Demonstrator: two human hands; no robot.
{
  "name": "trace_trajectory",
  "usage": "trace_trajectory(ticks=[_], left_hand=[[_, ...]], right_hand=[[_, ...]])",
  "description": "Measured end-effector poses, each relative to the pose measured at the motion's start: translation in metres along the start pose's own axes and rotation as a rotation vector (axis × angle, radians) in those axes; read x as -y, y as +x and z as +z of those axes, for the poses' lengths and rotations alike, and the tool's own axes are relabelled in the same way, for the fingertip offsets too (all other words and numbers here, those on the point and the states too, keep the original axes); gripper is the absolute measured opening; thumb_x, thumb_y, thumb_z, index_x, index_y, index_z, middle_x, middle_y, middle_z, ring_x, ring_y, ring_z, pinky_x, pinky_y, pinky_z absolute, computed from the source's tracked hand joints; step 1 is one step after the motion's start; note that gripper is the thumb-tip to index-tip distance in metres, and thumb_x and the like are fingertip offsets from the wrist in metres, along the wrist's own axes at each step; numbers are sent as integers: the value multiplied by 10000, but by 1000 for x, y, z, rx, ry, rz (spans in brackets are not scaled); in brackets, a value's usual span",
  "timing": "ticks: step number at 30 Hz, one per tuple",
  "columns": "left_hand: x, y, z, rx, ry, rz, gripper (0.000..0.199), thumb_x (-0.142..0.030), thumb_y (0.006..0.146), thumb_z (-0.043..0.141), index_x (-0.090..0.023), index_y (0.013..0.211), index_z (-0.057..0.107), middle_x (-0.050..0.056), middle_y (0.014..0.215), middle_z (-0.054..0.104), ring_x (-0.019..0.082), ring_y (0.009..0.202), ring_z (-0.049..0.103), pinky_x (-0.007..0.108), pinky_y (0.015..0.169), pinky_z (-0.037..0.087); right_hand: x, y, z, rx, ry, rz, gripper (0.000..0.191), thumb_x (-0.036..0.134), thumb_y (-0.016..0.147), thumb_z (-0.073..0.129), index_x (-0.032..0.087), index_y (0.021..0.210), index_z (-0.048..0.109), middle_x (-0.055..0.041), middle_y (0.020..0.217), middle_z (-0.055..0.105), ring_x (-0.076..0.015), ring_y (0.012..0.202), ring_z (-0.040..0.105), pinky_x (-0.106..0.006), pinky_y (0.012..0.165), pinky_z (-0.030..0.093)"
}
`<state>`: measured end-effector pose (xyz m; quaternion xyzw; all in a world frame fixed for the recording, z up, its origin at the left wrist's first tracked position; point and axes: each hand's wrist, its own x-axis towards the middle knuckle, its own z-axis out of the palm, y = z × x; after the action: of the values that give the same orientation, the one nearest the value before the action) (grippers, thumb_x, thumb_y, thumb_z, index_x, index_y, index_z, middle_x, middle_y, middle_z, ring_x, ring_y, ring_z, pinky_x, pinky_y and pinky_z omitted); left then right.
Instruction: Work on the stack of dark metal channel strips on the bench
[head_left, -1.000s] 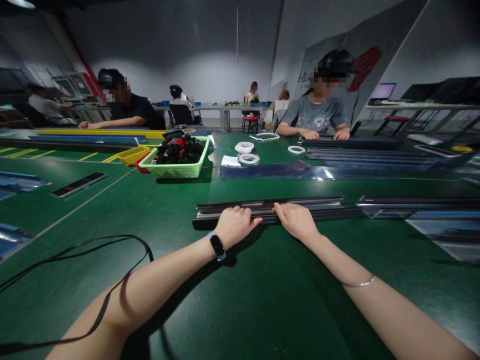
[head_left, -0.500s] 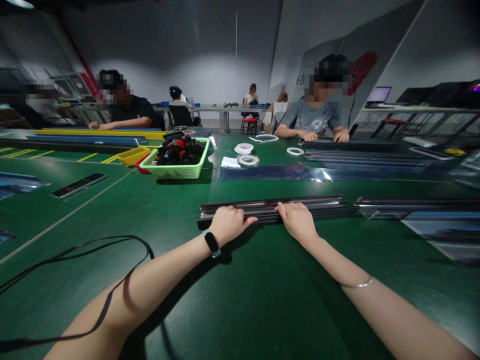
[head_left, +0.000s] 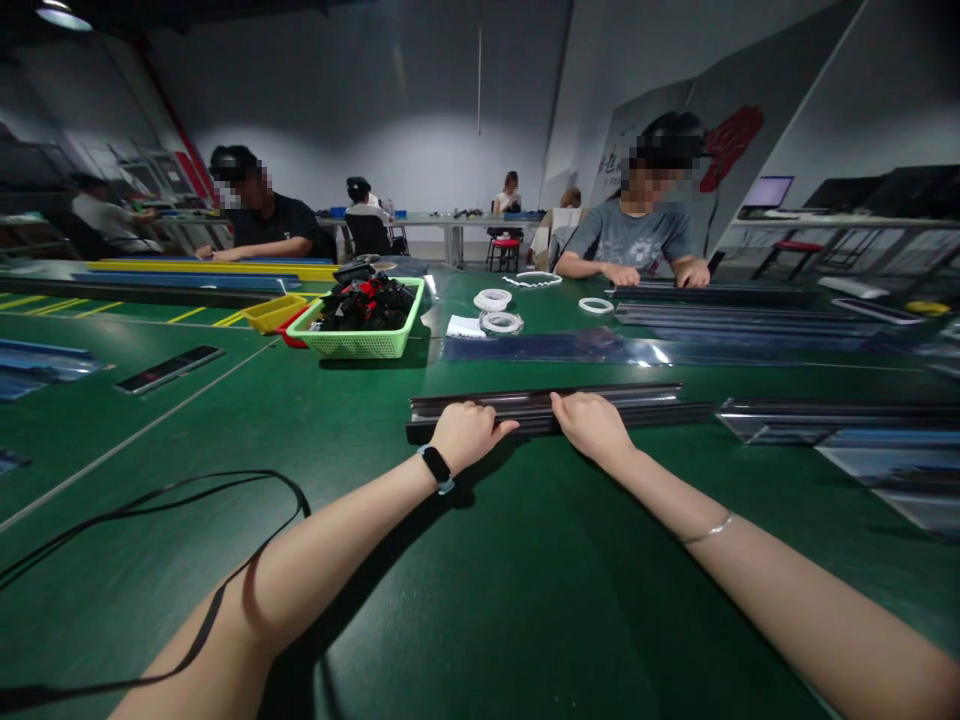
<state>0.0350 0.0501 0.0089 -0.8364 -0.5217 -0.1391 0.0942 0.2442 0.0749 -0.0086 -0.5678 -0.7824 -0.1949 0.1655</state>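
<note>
A long dark channel-shaped strip (head_left: 525, 409) lies across the green table (head_left: 525, 580) in front of me. Near its left end, my left hand (head_left: 466, 436) is closed over it, thumb stretched along the near edge to the right. My right hand (head_left: 592, 424) grips the strip around its middle, thumb side facing the left hand. The fingers of both hands curl over the far side and are partly hidden. A short stretch of strip shows between the two thumbs.
A green basket (head_left: 356, 345) of black and red parts stands beyond my left hand. White tape rolls (head_left: 501, 322) and a clear film sheet (head_left: 555, 348) lie ahead. More dark strips (head_left: 825, 412) are at right, a phone (head_left: 169, 369) and black cord (head_left: 225, 474) at left. Co-workers sit opposite.
The view has shifted slightly, so most things sit a little further right. Both hands keep their hold on the strip, which lies in nearly the same place.
</note>
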Motion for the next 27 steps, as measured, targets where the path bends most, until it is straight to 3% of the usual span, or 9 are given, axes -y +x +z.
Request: trace_trajectory(ticks=[9,14,22,27], left_hand=[[-2,4,9,-83,-12,40,493,-515,850,257,-124,794,552,94,790,585,177,770,545,285,664,375],[-1,1,9,-91,3,56,438,-491,847,291,-134,784,538,80,769,577,177,769,530,286,672,368],[2,-3,7,-107,40,-59,494,-544,835,268,-129,783,531,82,757,578,186,755,530,292,657,349],[3,-4,7,-109,27,-60,481,-529,843,269,-130,788,532,81,769,582,178,774,528,282,666,348]], right_hand=[[17,4,13,-45,46,61,492,350,896,208,122,675,584,-93,663,605,-162,618,549,-271,548,273],[15,4,14,-65,51,59,466,348,891,233,134,648,568,-74,635,597,-146,595,537,-268,547,257],[4,5,18,-90,20,78,466,331,888,243,119,646,579,-87,635,601,-157,599,536,-275,576,277],[-5,5,19,-100,0,68,474,315,886,248,104,644,598,-101,630,605,-167,602,536,-287,611,299]])
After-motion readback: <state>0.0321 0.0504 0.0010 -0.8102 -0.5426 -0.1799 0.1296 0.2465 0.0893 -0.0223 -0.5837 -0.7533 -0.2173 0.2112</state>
